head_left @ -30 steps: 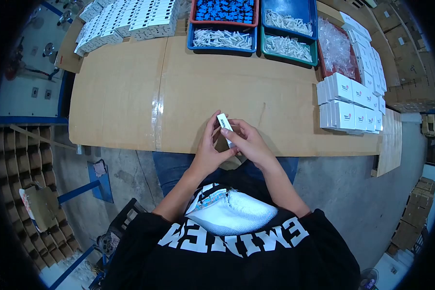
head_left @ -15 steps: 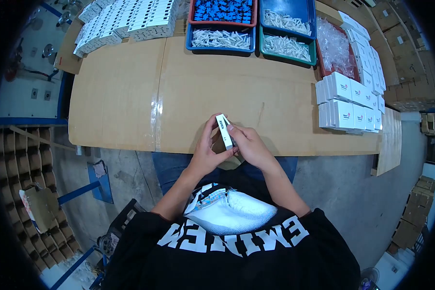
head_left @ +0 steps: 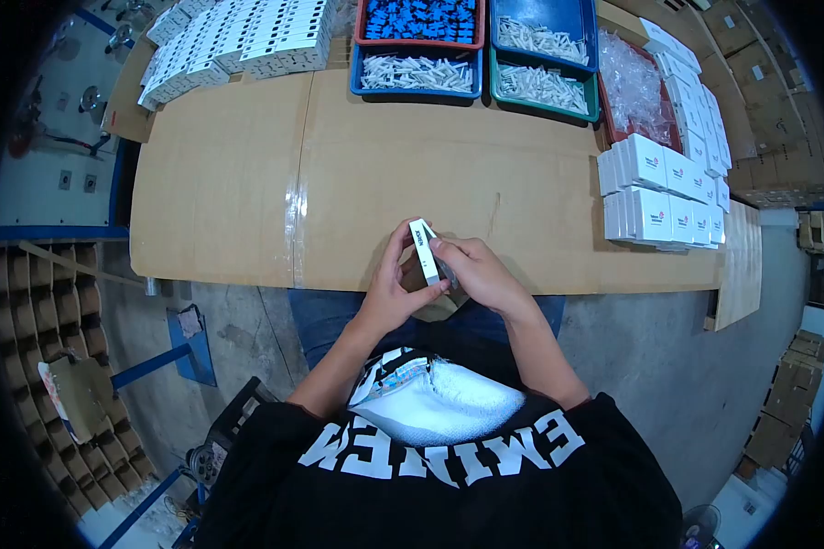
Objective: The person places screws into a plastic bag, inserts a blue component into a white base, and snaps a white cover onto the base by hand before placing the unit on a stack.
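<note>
A small white box (head_left: 424,252) with dark lettering along its narrow side is held between both hands, just over the table's near edge. My left hand (head_left: 395,284) is closed around the box's left side, thumb near its lower end. On the other side, my right hand (head_left: 481,274) has its thumb at the box's upper right edge and fingers curled underneath, mostly hidden. A greyish part shows between the box and the right hand, too small to make out.
Cardboard (head_left: 220,183) covers the table. Stacked white boxes stand at the far left (head_left: 288,37) and right (head_left: 650,215). Along the back are bins of white pieces, a blue bin (head_left: 417,94) and a green bin (head_left: 545,112), plus a red bin (head_left: 421,43) of blue pieces.
Both hands keep their hold on the white box in nearly the same place. The right hand has shifted very slightly, and a little more of the greyish part shows beside the box.
</note>
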{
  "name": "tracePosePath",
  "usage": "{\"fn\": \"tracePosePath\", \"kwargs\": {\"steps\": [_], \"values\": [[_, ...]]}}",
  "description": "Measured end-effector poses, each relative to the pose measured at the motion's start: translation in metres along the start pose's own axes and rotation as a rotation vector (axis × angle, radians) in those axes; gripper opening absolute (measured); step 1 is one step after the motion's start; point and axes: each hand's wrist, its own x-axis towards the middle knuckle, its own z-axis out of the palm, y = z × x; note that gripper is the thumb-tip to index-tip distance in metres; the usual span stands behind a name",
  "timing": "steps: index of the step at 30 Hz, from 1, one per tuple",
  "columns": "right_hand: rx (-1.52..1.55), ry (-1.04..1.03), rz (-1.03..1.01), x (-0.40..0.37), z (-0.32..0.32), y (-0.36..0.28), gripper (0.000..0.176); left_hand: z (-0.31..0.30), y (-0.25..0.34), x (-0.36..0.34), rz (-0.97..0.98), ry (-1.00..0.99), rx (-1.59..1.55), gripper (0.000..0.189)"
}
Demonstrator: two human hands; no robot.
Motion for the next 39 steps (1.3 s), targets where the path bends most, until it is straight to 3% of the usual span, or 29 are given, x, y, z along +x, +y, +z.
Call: {"fn": "tracePosePath", "kwargs": {"steps": [14,15,18,20,23,39], "values": [[0.099,0.002,0.019,-0.002,0.003,-0.003,0.041,0.004,-0.003,0.002,0.029,0.034,0.017,0.103],[0.099,0.0,0.018,-0.003,0.007,-0.004,0.041,0.004,-0.004,0.004,0.1,0.053,0.085,0.105],[0.212,0.134,0.044,0.0,0.018,-0.002,0.042,0.003,-0.002,0.008,0.173,0.05,0.251,0.11],[0.19,0.261,-0.103,0.009,0.025,0.011,0.043,0.005,0.003,0.009,0.175,0.029,0.349,0.114],[0.175,0.338,-0.121,0.012,0.031,0.015,0.042,0.008,0.008,0.009,0.176,0.069,0.379,0.113],[0.092,0.273,-0.072,0.0,0.023,0.006,0.051,0.006,0.0,0.005,0.198,0.101,0.32,0.102]]}}
